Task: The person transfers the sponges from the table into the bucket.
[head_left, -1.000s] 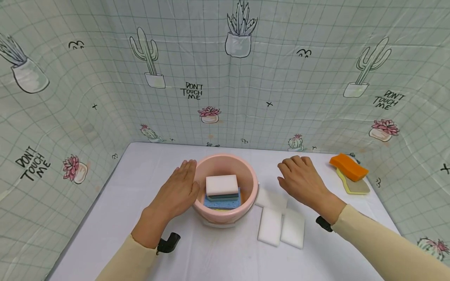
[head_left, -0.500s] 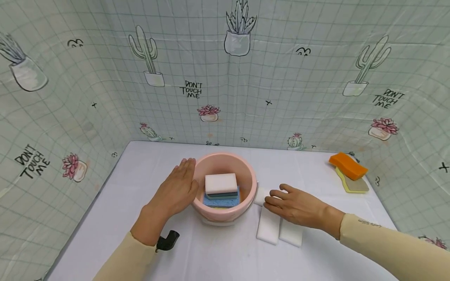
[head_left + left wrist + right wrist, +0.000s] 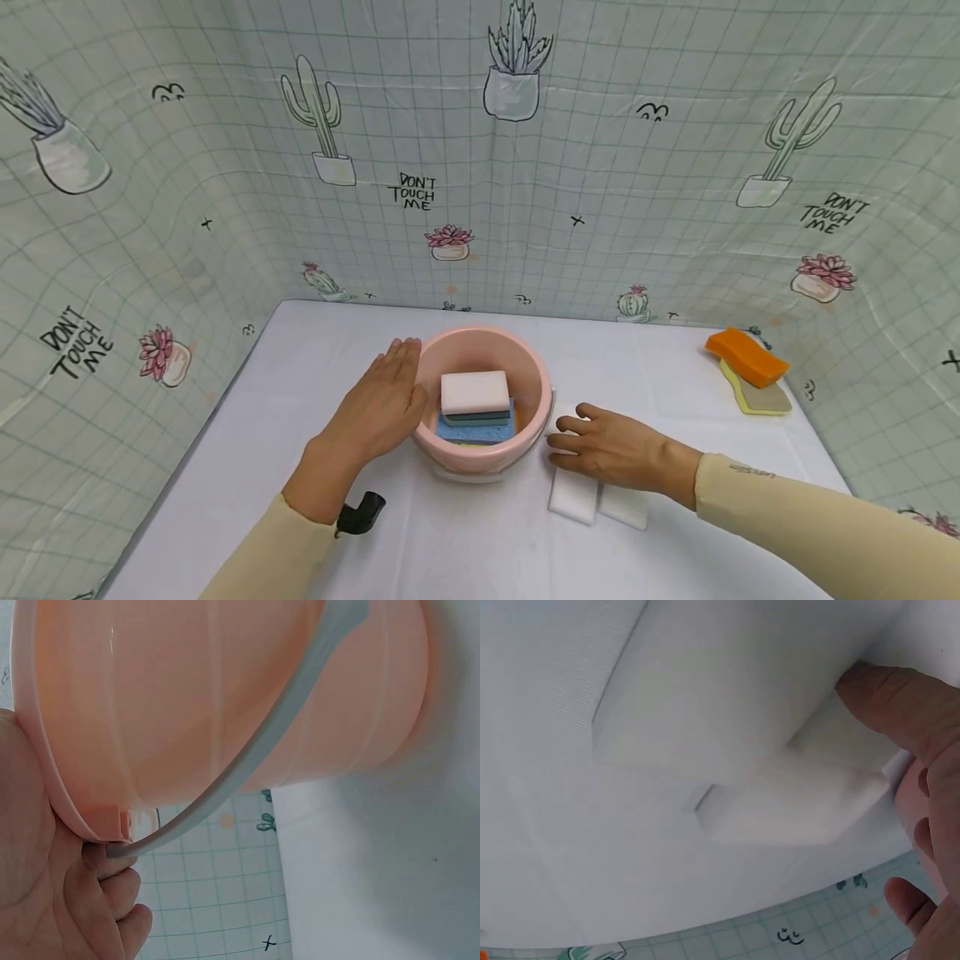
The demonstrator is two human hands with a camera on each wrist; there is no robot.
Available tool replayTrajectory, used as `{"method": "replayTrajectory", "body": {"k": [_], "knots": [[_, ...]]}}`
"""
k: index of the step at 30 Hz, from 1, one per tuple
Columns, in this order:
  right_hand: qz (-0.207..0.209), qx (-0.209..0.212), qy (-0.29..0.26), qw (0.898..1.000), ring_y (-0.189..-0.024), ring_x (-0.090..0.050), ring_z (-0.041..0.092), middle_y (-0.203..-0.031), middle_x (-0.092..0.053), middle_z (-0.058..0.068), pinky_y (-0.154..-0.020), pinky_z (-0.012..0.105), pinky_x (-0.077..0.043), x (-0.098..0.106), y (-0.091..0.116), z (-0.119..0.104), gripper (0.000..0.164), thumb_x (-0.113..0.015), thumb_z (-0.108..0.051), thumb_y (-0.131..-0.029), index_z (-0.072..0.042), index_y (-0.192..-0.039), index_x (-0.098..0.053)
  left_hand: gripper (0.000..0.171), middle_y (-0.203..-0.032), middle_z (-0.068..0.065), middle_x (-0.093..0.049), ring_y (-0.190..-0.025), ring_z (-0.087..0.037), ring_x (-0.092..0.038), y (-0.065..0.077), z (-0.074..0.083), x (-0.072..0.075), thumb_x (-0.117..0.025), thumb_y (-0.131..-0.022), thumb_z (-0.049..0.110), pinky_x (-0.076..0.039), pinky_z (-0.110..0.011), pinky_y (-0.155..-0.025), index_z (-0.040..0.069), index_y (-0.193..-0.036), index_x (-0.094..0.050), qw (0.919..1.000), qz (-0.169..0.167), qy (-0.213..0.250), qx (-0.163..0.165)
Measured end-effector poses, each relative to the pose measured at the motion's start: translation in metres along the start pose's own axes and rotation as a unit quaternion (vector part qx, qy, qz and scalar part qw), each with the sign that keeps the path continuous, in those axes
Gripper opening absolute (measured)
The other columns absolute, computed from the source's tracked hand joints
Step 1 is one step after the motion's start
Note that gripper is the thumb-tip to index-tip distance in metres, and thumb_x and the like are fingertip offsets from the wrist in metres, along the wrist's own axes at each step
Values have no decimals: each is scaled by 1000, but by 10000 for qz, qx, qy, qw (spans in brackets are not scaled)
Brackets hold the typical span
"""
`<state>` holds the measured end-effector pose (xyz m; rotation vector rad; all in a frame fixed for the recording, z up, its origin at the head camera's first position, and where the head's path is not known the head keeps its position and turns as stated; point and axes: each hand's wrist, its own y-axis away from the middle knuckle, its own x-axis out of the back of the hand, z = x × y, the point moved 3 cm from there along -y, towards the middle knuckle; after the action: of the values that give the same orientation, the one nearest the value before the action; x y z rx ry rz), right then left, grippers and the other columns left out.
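Observation:
My left hand (image 3: 378,412) lies with straight fingers against the left rim of a pink bucket (image 3: 480,458). In the left wrist view, the fingertips show by the bucket's grey handle (image 3: 262,742). A pale sponge with a dark underside (image 3: 475,392) sits inside the bucket on a blue sponge (image 3: 476,433). Right of the bucket, my right hand (image 3: 618,450) is over several flat white sponges (image 3: 573,497), fingers spread and slightly bent. In the right wrist view, the thumb (image 3: 900,705) is at the edge of one white sponge (image 3: 720,690); contact is unclear.
At the far right of the white table (image 3: 465,550), an orange sponge (image 3: 746,357) lies partly over a yellow-edged grey sponge (image 3: 761,400). A patterned cloth (image 3: 360,125) hangs behind and at both sides.
My right hand has come down leftward and toward me, over the white sponges, and its curled fingers have spread. The left hand has stayed at the bucket rim.

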<state>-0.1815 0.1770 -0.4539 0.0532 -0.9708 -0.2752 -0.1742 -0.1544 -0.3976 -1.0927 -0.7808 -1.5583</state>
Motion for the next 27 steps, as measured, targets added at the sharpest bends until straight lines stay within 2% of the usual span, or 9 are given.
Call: {"method": "replayTrajectory", "body": {"k": [3, 6, 11, 15, 20, 22, 27], "knots": [[-56, -75, -126, 9999, -122, -55, 16, -135, -61, -13, -99, 35, -50, -4, 0, -1, 37, -74, -37, -96, -30, -132, -66, 64, -172, -23, -25, -163, -37, -18, 0, 0, 0, -37, -111, 26, -18, -53, -133, -8, -164, -23, 10000, -31, -7, -4], [23, -316, -381, 9988, -122, -56, 19, -132, -65, -7, -101, 38, -52, -12, 4, 2, 41, -77, -38, -91, -22, -128, -67, 64, -172, -23, -25, -163, -37, -18, 0, 0, 0, -37, -111, 25, -18, -53, -133, -8, -164, -22, 10000, -43, -4, -7], [45, -1170, -535, 9917, -112, -56, 25, -114, -69, 3, -94, 41, -50, -31, 18, 14, 50, -81, -41, -83, -11, -117, -59, 64, -172, -23, -25, -163, -37, -18, 0, 0, 0, -36, -111, 26, -18, -52, -133, -7, -164, -22, 10000, -39, 55, 4], [-50, -1982, -649, 9780, -106, -54, 30, -107, -65, 9, -91, 44, -48, -44, 32, 25, 58, -82, -47, -80, -7, -113, -55, 65, -173, -22, -25, -163, -37, -18, 0, 0, 0, -35, -111, 27, -17, -52, -133, -7, -164, -22, 10000, -46, 51, 20], [429, -2829, -1056, 9524, -103, -54, 33, -106, -59, 13, -88, 47, -46, -46, 43, 36, 59, -75, -50, -82, -4, -115, -56, 65, -172, -23, -25, -163, -37, -18, 0, 0, 0, -35, -111, 27, -18, -53, -133, -7, -164, -22, 10000, -46, 58, 4], [584, -3019, -1037, 9459, -100, -53, 33, -106, -59, 14, -85, 47, -45, -44, 45, 39, 59, -70, -51, -84, -3, -115, -56, 65, -172, -23, -25, -163, -38, -18, 0, 0, 0, -36, -111, 26, -18, -53, -133, -8, -164, -22, 10000, -48, 54, -4], [812, -3269, -874, 9375, -95, -52, 35, -103, -59, 17, -82, 46, -46, -36, 49, 50, 59, -66, -51, -86, 1, -113, -57, 65, -173, -22, -25, -163, -37, -17, 1, 0, 0, -36, -111, 27, -18, -53, -133, -7, -164, -22, 10000, -64, 28, 15]]}}
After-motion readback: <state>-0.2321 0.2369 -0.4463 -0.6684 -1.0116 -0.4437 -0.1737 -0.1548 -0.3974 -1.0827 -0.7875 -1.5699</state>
